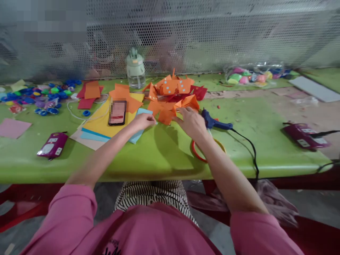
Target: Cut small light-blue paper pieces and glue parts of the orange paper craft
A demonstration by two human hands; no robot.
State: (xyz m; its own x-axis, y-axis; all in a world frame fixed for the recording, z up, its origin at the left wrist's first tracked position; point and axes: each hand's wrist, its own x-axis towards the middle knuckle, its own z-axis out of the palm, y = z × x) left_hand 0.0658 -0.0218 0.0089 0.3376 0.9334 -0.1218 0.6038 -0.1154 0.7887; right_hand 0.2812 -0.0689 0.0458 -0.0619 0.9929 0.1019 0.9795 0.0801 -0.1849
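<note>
My left hand [145,121] is over the edge of a light blue paper sheet [137,136], its fingertips pinched together. Whatever is between them, if anything, is too small to make out. On the right, my right hand [193,123] reaches over a folded orange paper piece [188,102], thumb apart from the fingers, the fingertips at its near edge. Flat orange paper pieces [166,115] lie between the two hands. Behind them sit orange folded shapes with pale dots [174,86] and dark red paper [202,92]. A blue glue gun [216,122] lies just right of my right hand.
A tape ring [198,156] is under my right forearm. On the left, a phone [117,113] rests on yellow paper [99,122], near bottle caps [54,94] and a purple pouch-like item [53,145]. A water bottle [136,71] stands by the perforated metal panel [186,42].
</note>
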